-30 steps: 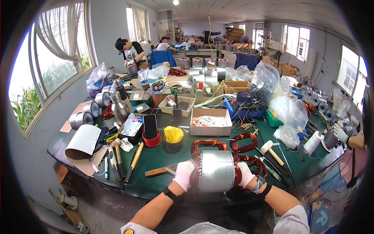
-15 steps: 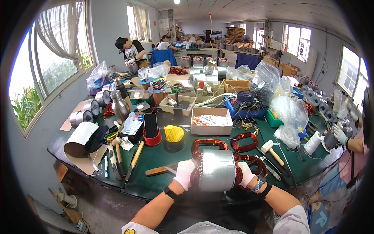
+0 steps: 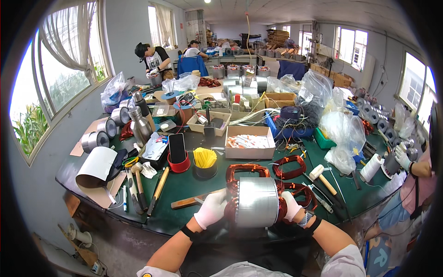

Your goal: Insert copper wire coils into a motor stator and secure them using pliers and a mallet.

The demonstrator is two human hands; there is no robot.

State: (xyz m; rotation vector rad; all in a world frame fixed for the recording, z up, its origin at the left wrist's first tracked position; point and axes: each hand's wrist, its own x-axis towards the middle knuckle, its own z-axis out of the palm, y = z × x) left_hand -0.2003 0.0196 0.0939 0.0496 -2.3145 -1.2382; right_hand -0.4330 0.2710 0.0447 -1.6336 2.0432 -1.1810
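A silver cylindrical motor stator (image 3: 257, 203) lies on its side at the table's near edge, with copper windings at both ends. My white-gloved left hand (image 3: 211, 210) is closed at its left end winding, the fingertips partly hidden against the copper. At the opposite end, my gloved right hand (image 3: 290, 206) grips the right winding, its fingers largely behind the stator. Just beyond stand loose copper wire coils (image 3: 290, 167). A flat wooden stick (image 3: 196, 199) lies beside my left hand.
Left of me lie hammers (image 3: 140, 184) and a brush-like wooden tool (image 3: 159, 189). A phone (image 3: 176, 147) stands in a red holder, near a cup of yellow strips (image 3: 205, 159) and a carton (image 3: 249, 143). A white mallet (image 3: 323, 179) is at right. A co-worker's gloved hand (image 3: 403, 157) works far right.
My left hand has shifted slightly left and turned a little at the stator's left end. The stator and my right hand stay nearly in place.
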